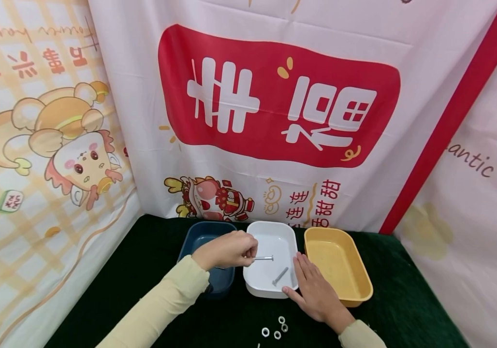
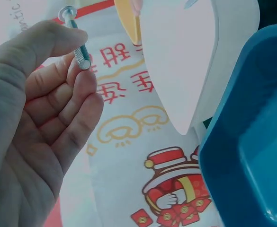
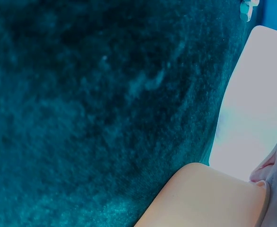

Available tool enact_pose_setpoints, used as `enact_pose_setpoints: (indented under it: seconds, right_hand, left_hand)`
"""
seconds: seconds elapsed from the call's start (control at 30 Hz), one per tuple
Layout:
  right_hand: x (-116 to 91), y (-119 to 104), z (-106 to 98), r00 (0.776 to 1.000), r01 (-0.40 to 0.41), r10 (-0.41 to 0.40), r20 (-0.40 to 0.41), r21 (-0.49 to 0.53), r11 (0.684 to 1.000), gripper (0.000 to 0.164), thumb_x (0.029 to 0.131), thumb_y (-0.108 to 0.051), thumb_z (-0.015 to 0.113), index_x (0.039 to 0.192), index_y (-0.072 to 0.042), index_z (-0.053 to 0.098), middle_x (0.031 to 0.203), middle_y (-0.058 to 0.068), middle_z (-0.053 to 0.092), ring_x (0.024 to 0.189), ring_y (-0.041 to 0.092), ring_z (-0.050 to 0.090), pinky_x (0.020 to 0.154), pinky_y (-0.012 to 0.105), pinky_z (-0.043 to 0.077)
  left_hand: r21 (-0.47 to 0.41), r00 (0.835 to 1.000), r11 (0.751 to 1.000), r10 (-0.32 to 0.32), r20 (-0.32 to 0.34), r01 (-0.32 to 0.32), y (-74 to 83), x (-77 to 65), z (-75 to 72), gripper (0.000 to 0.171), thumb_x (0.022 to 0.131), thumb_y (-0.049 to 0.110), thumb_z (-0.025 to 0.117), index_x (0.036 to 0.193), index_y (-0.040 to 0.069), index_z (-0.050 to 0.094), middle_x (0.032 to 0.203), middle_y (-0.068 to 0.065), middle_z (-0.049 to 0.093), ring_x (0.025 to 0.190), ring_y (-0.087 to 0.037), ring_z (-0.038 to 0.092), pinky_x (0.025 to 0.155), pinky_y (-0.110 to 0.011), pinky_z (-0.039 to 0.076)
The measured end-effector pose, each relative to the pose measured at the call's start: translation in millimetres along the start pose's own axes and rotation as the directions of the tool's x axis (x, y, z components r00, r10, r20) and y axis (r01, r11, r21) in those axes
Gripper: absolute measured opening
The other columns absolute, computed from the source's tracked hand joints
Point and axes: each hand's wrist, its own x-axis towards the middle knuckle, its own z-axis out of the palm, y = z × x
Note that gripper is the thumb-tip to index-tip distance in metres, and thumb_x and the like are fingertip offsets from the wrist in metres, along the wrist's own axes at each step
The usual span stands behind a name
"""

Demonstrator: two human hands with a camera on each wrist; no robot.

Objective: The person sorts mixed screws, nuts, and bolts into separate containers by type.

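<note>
My left hand (image 1: 227,249) pinches a silver bolt (image 1: 264,258) over the white tray (image 1: 291,237). In the left wrist view the bolt (image 2: 76,40) sits between thumb and fingertips, its threaded end toward the camera. A second bolt (image 1: 280,276) lies slantwise inside the white tray. Fingers extended, my right hand (image 1: 315,289) rests along the right rim of that tray, beside the yellow tray (image 1: 363,285). At the right wrist view's edge only a small part of this hand (image 3: 266,168) shows.
Left of the white tray stands a blue tray (image 1: 226,285), partly hidden under my left hand and wrist. Several hex nuts (image 1: 265,332) lie on the dark green cloth (image 1: 213,324) in front. A printed curtain (image 1: 274,193) hangs right behind the trays.
</note>
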Motion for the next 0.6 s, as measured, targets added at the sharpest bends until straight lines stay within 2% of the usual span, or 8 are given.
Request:
enact_pose_setpoints:
  seconds: [0.17, 0.37, 0.43, 0.53, 0.6]
  right_hand:
    - [0.4, 0.5, 0.1, 1.000, -0.008, 0.008, 0.013, 0.007, 1.000, 0.095, 0.103, -0.067, 0.049, 0.169, -0.006, 0.018, 0.179, 0.011, 0.015, 0.166, 0.031, 0.016, 0.133, 0.055, 0.021]
    - [0.5, 2.0, 0.9, 1.000, -0.011, 0.011, 0.015, 0.007, 1.000, 0.095, 0.103, -0.068, 0.048, 0.169, -0.007, 0.017, 0.179, 0.010, 0.015, 0.166, 0.030, 0.016, 0.133, 0.055, 0.022]
    - [0.5, 2.3, 1.0, 1.000, -0.009, 0.009, 0.013, 0.008, 1.000, 0.095, 0.103, -0.069, 0.047, 0.169, -0.008, 0.017, 0.179, 0.010, 0.015, 0.166, 0.030, 0.016, 0.133, 0.055, 0.022]
    - [0.1, 2.5, 0.6, 1.000, -0.003, 0.003, 0.008, 0.013, 1.000, 0.095, 0.103, -0.068, 0.048, 0.169, -0.007, 0.018, 0.179, 0.011, 0.015, 0.166, 0.031, 0.017, 0.133, 0.056, 0.022]
    - [-0.2, 3.0, 0.3, 1.000, 0.000, 0.000, 0.005, 0.013, 1.000, 0.095, 0.103, -0.068, 0.048, 0.169, -0.006, 0.019, 0.178, 0.011, 0.016, 0.166, 0.032, 0.017, 0.133, 0.056, 0.022]
  left_hand:
    - [0.004, 0.999, 0.999, -0.036, -0.036, 0.036, -9.1, 17.0, 6.5, 0.012, 0.095, 0.009, 0.072, 0.086, 0.017, 0.070, 0.078, 0.008, 0.063, 0.068, -0.003, 0.052, 0.064, -0.017, 0.048]
    - [-0.047, 0.988, 0.990, -0.135, -0.070, 0.132, -21.9, 34.9, 22.4, 0.010, 0.096, 0.008, 0.072, 0.088, 0.015, 0.072, 0.078, 0.005, 0.066, 0.066, -0.006, 0.055, 0.063, -0.020, 0.051]
    - [-0.060, 0.981, 0.985, -0.169, -0.091, 0.164, -25.2, 38.6, 29.3, 0.003, 0.097, 0.013, 0.073, 0.095, 0.012, 0.075, 0.085, 0.002, 0.070, 0.073, -0.008, 0.059, 0.068, -0.023, 0.055]
    - [-0.057, 0.971, 0.976, -0.214, -0.108, 0.209, -27.6, 41.1, 38.2, 0.021, 0.097, 0.022, 0.076, 0.112, 0.008, 0.076, 0.106, -0.003, 0.073, 0.093, -0.014, 0.065, 0.085, -0.031, 0.060]
    - [-0.042, 0.964, 0.970, -0.244, -0.109, 0.241, -27.0, 41.1, 41.5, 0.034, 0.096, 0.028, 0.079, 0.123, 0.007, 0.073, 0.119, -0.005, 0.070, 0.106, -0.017, 0.065, 0.095, -0.036, 0.059]
